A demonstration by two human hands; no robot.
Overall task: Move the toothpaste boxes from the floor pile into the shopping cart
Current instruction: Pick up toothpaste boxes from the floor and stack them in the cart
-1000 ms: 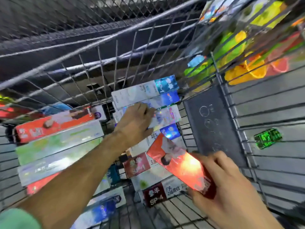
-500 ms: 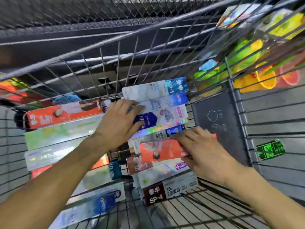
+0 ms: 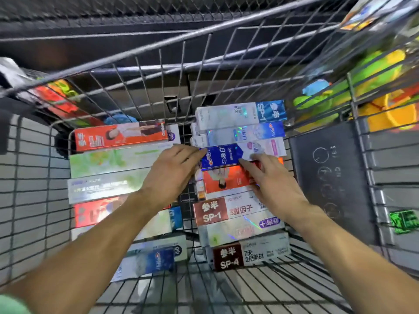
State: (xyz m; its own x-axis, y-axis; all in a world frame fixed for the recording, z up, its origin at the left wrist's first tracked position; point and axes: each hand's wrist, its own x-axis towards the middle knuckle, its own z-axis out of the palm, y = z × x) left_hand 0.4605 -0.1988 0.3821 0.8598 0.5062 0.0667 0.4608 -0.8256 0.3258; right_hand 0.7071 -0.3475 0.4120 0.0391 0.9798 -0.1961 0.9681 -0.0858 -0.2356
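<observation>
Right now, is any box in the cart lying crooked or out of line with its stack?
Yes. The dark blue box in the right-hand column sits tilted across its neighbours, overlapping the orange box below. Both hands, left and right, touch it. The other boxes lie roughly parallel.

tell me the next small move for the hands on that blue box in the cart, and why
Probably press the blue box flat into the right-hand stack and then let go. Both hands are on it, the left hand at its left end and the right hand at its right, and it sits slightly askew over the orange box, not squared with the boxes in the shopping cart.
</observation>
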